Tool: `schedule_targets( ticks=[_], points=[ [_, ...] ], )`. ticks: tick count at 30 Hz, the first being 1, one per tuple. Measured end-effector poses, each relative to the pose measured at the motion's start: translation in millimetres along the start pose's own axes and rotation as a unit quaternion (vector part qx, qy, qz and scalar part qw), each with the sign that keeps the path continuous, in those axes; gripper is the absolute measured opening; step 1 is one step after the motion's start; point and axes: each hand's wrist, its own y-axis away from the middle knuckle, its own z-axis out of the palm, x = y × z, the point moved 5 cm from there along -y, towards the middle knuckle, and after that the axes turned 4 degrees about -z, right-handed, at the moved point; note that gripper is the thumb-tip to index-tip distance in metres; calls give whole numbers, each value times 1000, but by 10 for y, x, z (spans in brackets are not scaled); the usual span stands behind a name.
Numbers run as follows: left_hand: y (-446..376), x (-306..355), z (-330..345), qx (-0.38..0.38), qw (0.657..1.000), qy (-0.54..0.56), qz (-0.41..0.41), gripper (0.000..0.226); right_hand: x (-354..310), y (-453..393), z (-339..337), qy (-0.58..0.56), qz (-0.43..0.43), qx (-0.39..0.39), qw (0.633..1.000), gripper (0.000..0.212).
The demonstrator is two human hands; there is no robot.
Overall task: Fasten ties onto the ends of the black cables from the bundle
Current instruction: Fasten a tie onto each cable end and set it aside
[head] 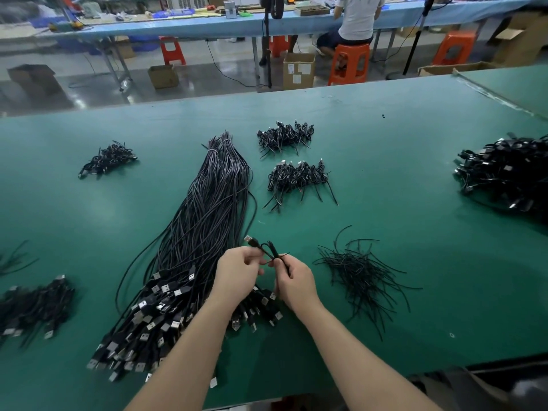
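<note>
A long bundle of black cables [207, 209] lies on the green table [415, 173], its USB plug ends fanned out near me. Above those plugs, my left hand [237, 274] grips a folded black cable [262, 247] whose USB plug sticks up to the left. My right hand [293, 280] pinches a thin black tie [280, 258] at the fold of that cable. A loose heap of black ties [358, 274] lies just to the right of my hands.
Small piles of tied cables sit at the back [284, 136], centre right [296, 178] and back left [108, 158]. A bigger heap [504, 173] lies far right, another [32, 307] at the left edge. A seated person [355, 22], stools and boxes are beyond the table.
</note>
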Motion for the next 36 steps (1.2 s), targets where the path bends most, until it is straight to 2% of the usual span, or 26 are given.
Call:
schedule_targets(
  ticks=[1,3,6,9,13,15,19,26,32,36],
  points=[
    [36,33,-59,48,995,-68,57,23,9,-11,5,-3,11,-13,1000,22],
    [140,115,-140,137,955,-182,188,30,42,-35,10,-34,50,-43,997,23],
    [219,183,-96,161,872,-314,339,73,68,-64,-29,-96,102,-86,986,26],
    [199,254,-63,144,823,-383,395,90,52,-83,-65,-110,103,-137,979,27],
    [183,345,-10,126,791,-420,426,102,19,-86,-51,-96,98,-183,974,26],
    [165,367,3,112,786,-428,433,95,4,-81,-47,-98,102,-193,971,25],
    [127,339,32,79,749,-457,473,40,-27,-70,-58,-97,105,-211,967,25],
    [143,303,41,48,806,-391,442,3,-46,-60,-32,-62,94,-228,967,25],
    [101,295,31,21,877,-340,339,15,-75,-20,-30,-25,74,-261,962,22],
    [22,260,40,-7,903,-317,290,16,-109,0,-4,-16,63,-255,965,20]
  ],
)
